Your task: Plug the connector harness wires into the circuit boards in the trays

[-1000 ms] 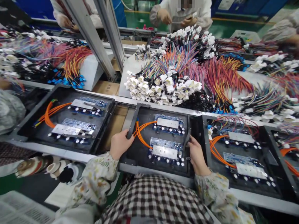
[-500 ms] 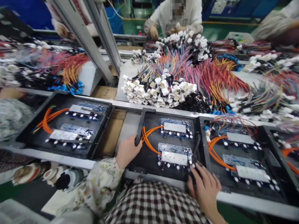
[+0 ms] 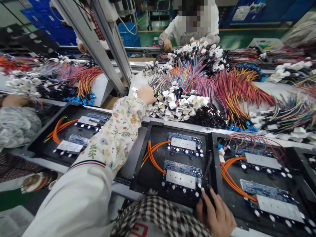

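My left hand [image 3: 146, 94] reaches across to the near edge of a pile of wire harnesses with white connectors [image 3: 176, 102]. Its fingers are hidden, so whether it grips a connector cannot be made out. My right hand [image 3: 218, 214] rests at the front right corner of a black tray [image 3: 145, 177], fingers stretched out and touching its rim beside a black strap [image 3: 208, 164]. Inside this tray lie two blue circuit boards with silver plates, an upper board [image 3: 185, 144] and a lower board [image 3: 181, 177]. Orange wires [image 3: 154, 158] curve from their left ends.
Similar trays with boards stand on both sides, a left tray [image 3: 46, 141] and a right tray [image 3: 229, 197]. Red and yellow wires [image 3: 232, 89] lie behind. A metal post [image 3: 98, 56] rises at the left. Co-workers sit opposite, and another person's sleeve [image 3: 18, 126] is at far left.
My left hand has left the tray's left rim and moved forward to the white connectors. My right hand stays at the tray's corner. The view has shifted slightly.
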